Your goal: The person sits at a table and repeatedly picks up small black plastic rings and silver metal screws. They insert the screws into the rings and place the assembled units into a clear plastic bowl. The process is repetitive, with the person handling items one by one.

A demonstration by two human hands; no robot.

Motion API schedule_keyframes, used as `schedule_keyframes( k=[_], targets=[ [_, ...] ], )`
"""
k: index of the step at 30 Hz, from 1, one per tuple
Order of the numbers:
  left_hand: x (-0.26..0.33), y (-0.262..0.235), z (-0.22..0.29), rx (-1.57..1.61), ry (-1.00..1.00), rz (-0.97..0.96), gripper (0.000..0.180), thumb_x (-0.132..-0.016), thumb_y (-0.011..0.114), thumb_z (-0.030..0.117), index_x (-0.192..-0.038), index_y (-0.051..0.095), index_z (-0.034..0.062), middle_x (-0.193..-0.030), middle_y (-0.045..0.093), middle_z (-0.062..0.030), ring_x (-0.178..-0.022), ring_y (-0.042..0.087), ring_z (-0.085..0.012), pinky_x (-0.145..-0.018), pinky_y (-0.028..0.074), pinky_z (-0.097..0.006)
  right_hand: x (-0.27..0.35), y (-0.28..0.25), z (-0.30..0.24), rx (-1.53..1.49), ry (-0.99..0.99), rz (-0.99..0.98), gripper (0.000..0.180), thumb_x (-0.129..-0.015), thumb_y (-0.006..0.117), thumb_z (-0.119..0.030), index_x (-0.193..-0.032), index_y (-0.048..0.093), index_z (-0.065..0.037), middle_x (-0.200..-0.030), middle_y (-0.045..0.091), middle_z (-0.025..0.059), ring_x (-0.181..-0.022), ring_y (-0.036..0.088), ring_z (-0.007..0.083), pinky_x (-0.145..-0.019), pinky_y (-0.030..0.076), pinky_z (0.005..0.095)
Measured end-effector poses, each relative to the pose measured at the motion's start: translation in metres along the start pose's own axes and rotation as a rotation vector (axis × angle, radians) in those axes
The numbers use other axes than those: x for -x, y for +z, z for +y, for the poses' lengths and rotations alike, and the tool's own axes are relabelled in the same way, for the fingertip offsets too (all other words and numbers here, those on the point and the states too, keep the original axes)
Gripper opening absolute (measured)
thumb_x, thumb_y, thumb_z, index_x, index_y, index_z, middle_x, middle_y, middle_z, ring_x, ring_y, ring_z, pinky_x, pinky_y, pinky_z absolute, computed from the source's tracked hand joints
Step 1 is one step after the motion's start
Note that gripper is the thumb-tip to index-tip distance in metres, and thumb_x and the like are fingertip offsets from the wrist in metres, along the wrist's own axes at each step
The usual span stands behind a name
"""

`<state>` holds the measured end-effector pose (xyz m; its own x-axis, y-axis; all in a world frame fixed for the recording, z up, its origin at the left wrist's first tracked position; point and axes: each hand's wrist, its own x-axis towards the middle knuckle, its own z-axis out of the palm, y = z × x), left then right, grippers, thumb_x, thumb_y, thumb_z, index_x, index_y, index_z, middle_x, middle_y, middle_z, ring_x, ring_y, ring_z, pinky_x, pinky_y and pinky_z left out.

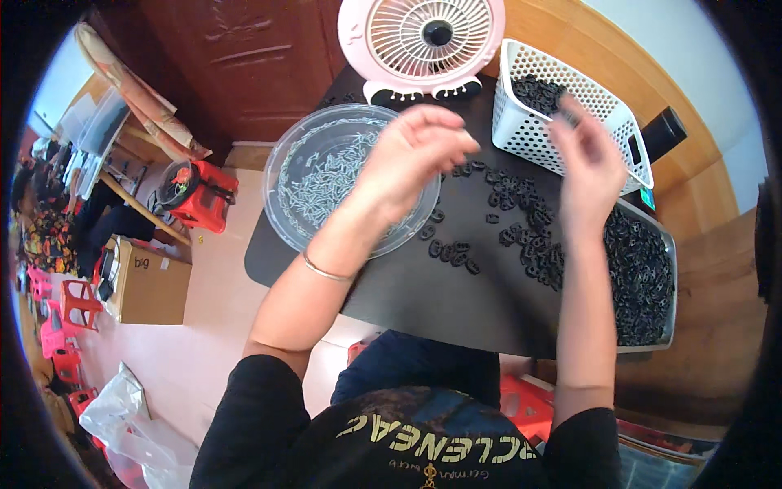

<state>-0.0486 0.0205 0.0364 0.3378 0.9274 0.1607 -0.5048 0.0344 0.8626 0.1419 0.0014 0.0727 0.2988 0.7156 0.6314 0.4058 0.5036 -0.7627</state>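
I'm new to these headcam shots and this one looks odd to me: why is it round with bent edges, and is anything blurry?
Head view: the fisheye lens leaves black corners and bows straight lines near the rim; the right hand over the white basket is smeared by motion blur, the left hand slightly; the clear bowl shows mild glare; lighting is soft, shadows faint.

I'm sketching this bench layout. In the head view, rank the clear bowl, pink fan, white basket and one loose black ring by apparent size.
1. Clear bowl, the widest.
2. White basket and pink fan: look alike; the fan is cut off at the top edge, so I won't rank them.
3. Black ring, by far the smallest.
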Motion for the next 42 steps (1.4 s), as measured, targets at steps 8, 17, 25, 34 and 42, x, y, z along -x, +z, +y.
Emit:
schedule_keyframes(
  k=[8,17,25,34,42],
  targets=[
    [0.001,-0.08,0.037,-1.541,0.425,-0.05,0.011,-0.072,0.058,0.003,-0.082,0.062,0.0022,-0.079,0.063,-0.0081,-0.069,0.061,-0.018,-0.063,0.048,-0.029,-0.032,-0.008,0.016,0.118,-0.213,0.025,0.044,-0.076,0.065,-0.012,-0.116,0.05,0.0,-0.113,0.049,0.0138,-0.104,0.05,0.0202,-0.084,0.043,0.03],
    [-0.011,-0.095,0.027,-1.777,0.314,-0.402,0.011,-0.066,0.061,0.006,-0.077,0.064,0.005,-0.079,0.06,-0.0103,-0.078,0.058,-0.0281,-0.07,0.046,-0.037,0.025,-0.043,0.01,-0.035,0.079,0.007,0.021,-0.08,0.057,-0.002,-0.102,0.058,-0.002,-0.095,0.055,0.0025,-0.07,0.053,0.0058,-0.062,0.043,0.019],
    [-0.018,-0.079,0.02,-1.962,0.264,-0.422,0.007,-0.063,0.059,0.003,-0.071,0.059,0.002,-0.074,0.058,-0.0127,-0.076,0.057,-0.0287,-0.068,0.046,-0.037,0.037,-0.054,0.015,-0.123,0.094,-0.029,0.015,-0.081,0.056,-0.003,-0.096,0.06,-0.002,-0.084,0.057,0.0013,-0.066,0.051,0.0039,-0.059,0.044,0.0174],
    [-0.013,-0.024,0.013,-0.845,0.119,-0.109,0.006,-0.074,0.057,-0.001,-0.075,0.051,0.0017,-0.077,0.062,-0.0069,-0.073,0.059,-0.0109,-0.069,0.046,-0.023,0.053,-0.056,0.027,0.445,0.035,-0.716,0.013,-0.075,0.057,-0.007,-0.087,0.06,-0.007,-0.081,0.059,0.0104,-0.074,0.059,0.0277,-0.068,0.048,0.0345],
    [-0.002,0.022,-0.023,-0.425,0.003,-0.14,0.009,-0.077,0.062,0.002,-0.084,0.057,0.0009,-0.081,0.062,-0.0051,-0.076,0.058,-0.0081,-0.071,0.046,-0.02,0.054,-0.035,0.029,0.742,-0.094,-0.798,0.009,-0.074,0.056,-0.01,-0.081,0.061,-0.008,-0.081,0.058,0.0105,-0.077,0.059,0.0289,-0.068,0.048,0.0391]
  ],
)
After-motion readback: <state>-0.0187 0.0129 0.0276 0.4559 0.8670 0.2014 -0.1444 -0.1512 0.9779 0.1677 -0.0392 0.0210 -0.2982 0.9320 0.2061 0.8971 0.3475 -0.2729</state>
